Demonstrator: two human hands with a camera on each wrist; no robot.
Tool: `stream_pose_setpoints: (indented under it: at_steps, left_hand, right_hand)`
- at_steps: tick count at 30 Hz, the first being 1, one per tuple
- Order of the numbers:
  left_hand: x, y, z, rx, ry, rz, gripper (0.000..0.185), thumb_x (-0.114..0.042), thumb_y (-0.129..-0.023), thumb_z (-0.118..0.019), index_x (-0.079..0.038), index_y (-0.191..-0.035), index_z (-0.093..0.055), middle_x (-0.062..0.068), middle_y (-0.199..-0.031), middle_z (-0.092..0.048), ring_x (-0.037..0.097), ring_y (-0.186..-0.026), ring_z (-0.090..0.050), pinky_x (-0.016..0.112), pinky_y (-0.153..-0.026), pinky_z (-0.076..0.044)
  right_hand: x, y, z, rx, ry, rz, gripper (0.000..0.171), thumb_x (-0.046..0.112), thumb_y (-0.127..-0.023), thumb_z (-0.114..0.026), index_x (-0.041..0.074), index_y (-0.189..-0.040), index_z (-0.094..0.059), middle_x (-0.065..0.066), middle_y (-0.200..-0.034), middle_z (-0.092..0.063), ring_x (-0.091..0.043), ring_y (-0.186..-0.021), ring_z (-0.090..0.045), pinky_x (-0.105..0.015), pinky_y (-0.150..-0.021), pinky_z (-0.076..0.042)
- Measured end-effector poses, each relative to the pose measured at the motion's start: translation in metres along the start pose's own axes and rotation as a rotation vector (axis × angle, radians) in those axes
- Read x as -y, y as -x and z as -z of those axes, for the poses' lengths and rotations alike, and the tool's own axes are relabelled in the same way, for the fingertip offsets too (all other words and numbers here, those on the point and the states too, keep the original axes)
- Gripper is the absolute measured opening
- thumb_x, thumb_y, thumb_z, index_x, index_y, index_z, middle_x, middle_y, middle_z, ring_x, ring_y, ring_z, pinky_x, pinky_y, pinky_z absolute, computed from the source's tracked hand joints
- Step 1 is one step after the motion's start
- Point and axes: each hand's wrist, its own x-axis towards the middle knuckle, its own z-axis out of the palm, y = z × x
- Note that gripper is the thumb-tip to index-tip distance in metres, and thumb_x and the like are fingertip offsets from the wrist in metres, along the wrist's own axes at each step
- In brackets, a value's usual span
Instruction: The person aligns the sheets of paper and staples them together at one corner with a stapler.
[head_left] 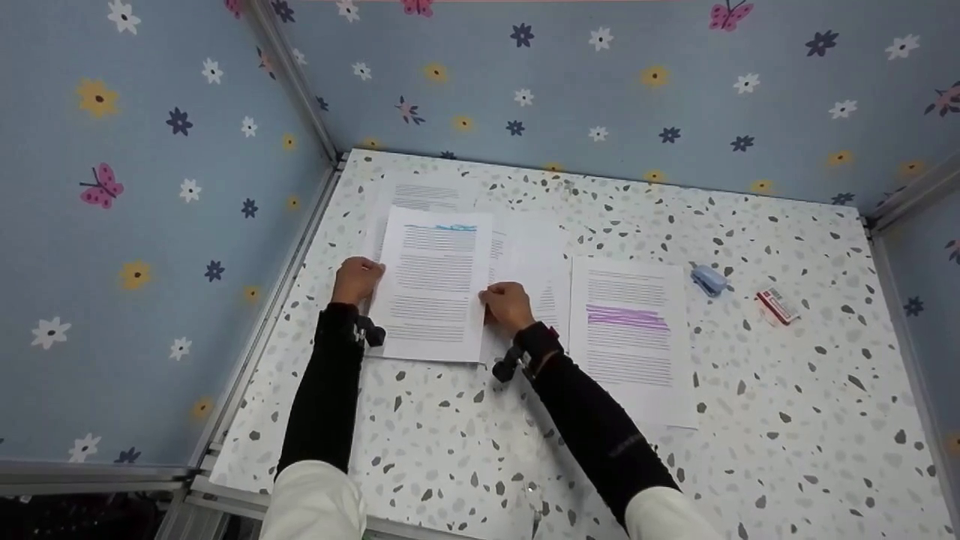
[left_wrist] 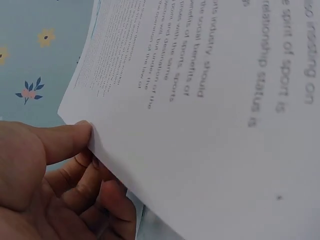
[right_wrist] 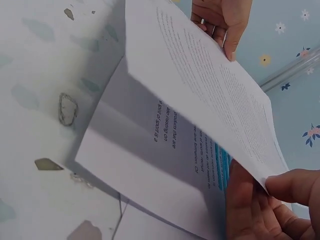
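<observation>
Both hands hold up a printed sheet of paper (head_left: 435, 285) with a blue highlighted line near its top. At its left edge, my left hand (head_left: 358, 280) pinches the paper between thumb and fingers, as the left wrist view shows of the left hand (left_wrist: 65, 175). On the opposite edge my right hand (head_left: 510, 306) pinches it likewise, thumb on top. Beneath the raised sheet, the right wrist view shows another printed page (right_wrist: 130, 125) with blue highlighting. More printed sheets (head_left: 532, 247) lie partly covered behind and beside it.
Right of the hands lies a page with purple highlighting (head_left: 630, 345). A small light-blue stapler (head_left: 709, 280) sits beyond that page, and a red-and-white small box (head_left: 778, 306) farther right. Flower-patterned walls (head_left: 525, 90) border the speckled table (head_left: 810, 420) at the back and sides.
</observation>
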Motion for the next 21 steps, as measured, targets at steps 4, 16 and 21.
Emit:
stream_pose_setpoints:
  at_steps: [4, 16, 21]
  left_hand:
    - [-0.007, 0.0, 0.002, 0.009, 0.061, 0.0, 0.036, -0.023, -0.104, -0.056, 0.005, -0.123, -0.068, 0.017, -0.102, -0.065, 0.022, -0.08, -0.054, 0.033, -0.072, -0.043]
    - [-0.033, 0.002, 0.004, 0.074, 0.186, 0.001, 0.033, -0.022, -0.106, -0.057, 0.003, -0.124, -0.067, 0.016, -0.108, -0.064, 0.019, -0.085, -0.056, 0.031, -0.077, -0.045]
    - [-0.046, 0.004, 0.003, 0.073, 0.22, 0.003, 0.037, -0.025, -0.105, -0.058, 0.003, -0.128, -0.066, 0.016, -0.114, -0.066, 0.019, -0.092, -0.06, 0.03, -0.078, -0.048]
  right_hand:
    - [-0.001, -0.002, 0.005, -0.028, 0.008, -0.002, 0.02, 0.015, -0.095, -0.066, 0.005, -0.078, -0.066, 0.002, -0.064, -0.052, -0.012, -0.058, -0.05, -0.024, -0.054, -0.04]
    - [0.004, 0.001, 0.027, -0.058, -0.183, -0.064, 0.018, 0.012, -0.095, -0.067, -0.003, -0.102, -0.071, -0.011, -0.087, -0.069, -0.017, -0.07, -0.067, -0.032, -0.067, -0.057]
    - [0.011, 0.002, 0.04, -0.077, -0.209, -0.046, 0.018, 0.012, -0.095, -0.066, -0.003, -0.101, -0.072, -0.012, -0.09, -0.069, -0.018, -0.067, -0.067, -0.033, -0.067, -0.058]
